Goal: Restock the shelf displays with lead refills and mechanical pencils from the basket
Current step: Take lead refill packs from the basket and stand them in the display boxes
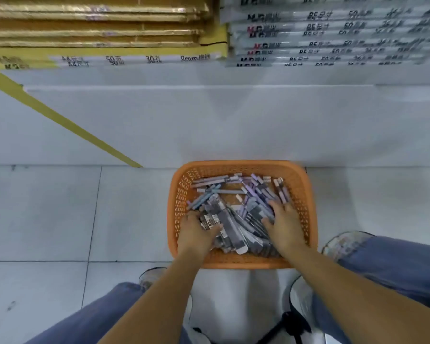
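An orange plastic basket (305, 194) stands on the tiled floor in front of me, against the white shelf base. It holds a heap of grey packaged lead refills (230, 225) and several loose lilac and blue mechanical pencils (256, 192). Both hands are down inside it. My left hand (196, 232) lies on the left side of the heap, fingers curled over small labelled packs. My right hand (282, 224) rests on the right side with fingers spread over the pencils. Whether either hand has a firm hold on anything is hidden by the fingers.
The white base panel (209, 125) of the shelf rises right behind the basket. Above it lie stacked gold-wrapped packs (92, 23) at left and stacked binder packs (333, 33) at right. My knees in blue jeans (395, 266) flank the basket.
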Motion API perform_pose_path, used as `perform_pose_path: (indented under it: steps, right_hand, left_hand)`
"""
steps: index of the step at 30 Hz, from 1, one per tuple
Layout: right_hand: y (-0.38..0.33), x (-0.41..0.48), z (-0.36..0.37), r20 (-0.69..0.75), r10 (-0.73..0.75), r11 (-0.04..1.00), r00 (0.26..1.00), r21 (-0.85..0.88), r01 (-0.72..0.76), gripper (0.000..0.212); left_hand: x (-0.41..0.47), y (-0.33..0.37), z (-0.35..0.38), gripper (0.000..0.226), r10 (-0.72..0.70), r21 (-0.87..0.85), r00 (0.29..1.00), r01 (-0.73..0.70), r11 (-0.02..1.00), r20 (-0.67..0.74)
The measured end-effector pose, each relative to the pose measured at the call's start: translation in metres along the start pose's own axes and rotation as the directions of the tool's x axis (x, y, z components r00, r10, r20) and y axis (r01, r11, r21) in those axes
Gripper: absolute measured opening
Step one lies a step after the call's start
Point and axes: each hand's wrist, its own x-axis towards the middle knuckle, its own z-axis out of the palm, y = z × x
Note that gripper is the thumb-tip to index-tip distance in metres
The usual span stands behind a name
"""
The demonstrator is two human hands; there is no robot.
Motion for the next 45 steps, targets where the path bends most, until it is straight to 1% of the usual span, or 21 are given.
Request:
perform_pose_path:
  steps: [2,4,6,7,8,11,14,16,18,21,24,26,27,29,32,34,36,38,40,41,45]
  right_hand:
    - [-0.002,-0.002,0.002,-0.034,0.021,0.998,0.999,0.057,-0.019,0.052]
    - [-0.001,-0.003,0.002,-0.058,0.049,0.993,0.997,0.114,-0.042,0.043]
    - [0.003,-0.001,0.002,-0.039,0.024,0.996,0.999,0.084,-0.021,0.030]
    - [0.006,0.001,0.001,-0.022,0.013,0.997,1.000,0.071,-0.011,0.028]
    - [0.008,0.002,0.000,-0.007,0.006,0.997,1.000,0.076,-0.006,0.027]
    - [0.010,0.005,-0.001,0.014,-0.016,0.996,1.000,0.088,0.014,0.027]
    - [0.010,0.002,0.002,0.009,-0.012,0.993,1.000,0.120,0.011,0.025]
    - [0.010,0.000,0.004,0.022,-0.009,0.992,1.000,0.128,0.007,0.028]
    - [0.010,-0.001,0.002,0.072,0.000,0.991,0.997,0.135,-0.010,0.032]
    - [0.004,0.001,-0.014,0.121,0.006,0.975,0.993,0.219,-0.033,0.034]
    - [-0.012,0.002,-0.038,0.132,-0.032,0.935,0.991,0.355,-0.018,0.028]
    - [-0.027,-0.002,-0.054,0.158,-0.060,0.885,0.986,0.465,-0.021,0.021]
    - [-0.035,-0.005,-0.062,0.150,-0.078,0.860,0.986,0.510,-0.010,0.016]
    - [-0.051,-0.013,-0.079,0.088,-0.129,0.816,0.988,0.575,0.055,0.011]
    - [-0.078,-0.035,-0.110,0.010,-0.221,0.711,0.975,0.687,0.154,0.017]
    - [-0.095,-0.054,-0.133,-0.026,-0.287,0.633,0.958,0.745,0.210,0.024]
    - [-0.112,-0.075,-0.156,-0.059,-0.371,0.576,0.927,0.768,0.280,0.023]
    - [-0.128,-0.096,-0.177,-0.110,-0.454,0.535,0.884,0.760,0.369,0.018]
    - [-0.143,-0.117,-0.201,-0.205,-0.478,0.518,0.854,0.720,0.462,0.017]
    - [-0.150,-0.126,-0.212,-0.246,-0.482,0.514,0.841,0.698,0.499,0.017]
    - [-0.176,-0.154,-0.254,-0.294,-0.530,0.504,0.795,0.644,0.575,0.018]
  left_hand:
    - [0.003,0.004,0.004,0.071,-0.010,0.016,0.999,0.011,1.000,-0.034]
    - [0.004,0.007,0.007,0.066,-0.010,0.042,0.998,0.013,0.999,-0.055]
    - [0.005,0.009,0.009,0.062,-0.019,0.052,0.998,0.021,0.998,-0.055]
    - [0.006,0.009,0.010,0.061,-0.029,0.031,0.998,0.031,0.999,-0.049]
    - [0.006,0.009,0.010,0.058,-0.047,-0.017,0.998,0.046,0.999,-0.037]
    - [0.006,0.009,0.010,0.049,-0.113,-0.248,0.994,0.108,0.963,-0.007]
    - [0.003,0.006,0.010,0.040,-0.155,-0.447,0.988,0.149,0.882,0.023]
    - [0.000,0.005,0.006,0.045,-0.171,-0.558,0.984,0.166,0.813,0.043]
    - [-0.003,0.003,-0.001,0.044,-0.167,-0.594,0.985,0.158,0.789,0.040]
    - [-0.009,0.006,-0.016,0.032,-0.146,-0.607,0.987,0.157,0.779,0.067]
    - [-0.017,0.020,-0.037,0.029,-0.089,-0.694,0.984,0.170,0.700,0.151]
    - [-0.025,0.033,-0.052,0.028,-0.011,-0.753,0.979,0.166,0.636,0.205]
    - [-0.031,0.041,-0.059,0.026,0.039,-0.776,0.973,0.156,0.612,0.226]
    - [-0.048,0.056,-0.073,0.024,0.138,-0.811,0.958,0.132,0.570,0.253]
    - [-0.075,0.078,-0.093,0.027,0.261,-0.843,0.942,0.038,0.536,0.209]
    - [-0.097,0.095,-0.105,0.023,0.339,-0.852,0.923,-0.024,0.523,0.182]
    - [-0.121,0.110,-0.115,0.022,0.418,-0.856,0.895,-0.090,0.509,0.154]
    - [-0.145,0.124,-0.126,0.036,0.480,-0.848,0.869,-0.160,0.505,0.122]
    - [-0.167,0.136,-0.140,0.047,0.519,-0.841,0.851,-0.225,0.493,0.076]
    - [-0.177,0.140,-0.149,0.047,0.529,-0.831,0.847,-0.259,0.492,0.050]
    - [-0.210,0.159,-0.187,0.018,0.572,-0.754,0.820,-0.385,0.532,-0.015]
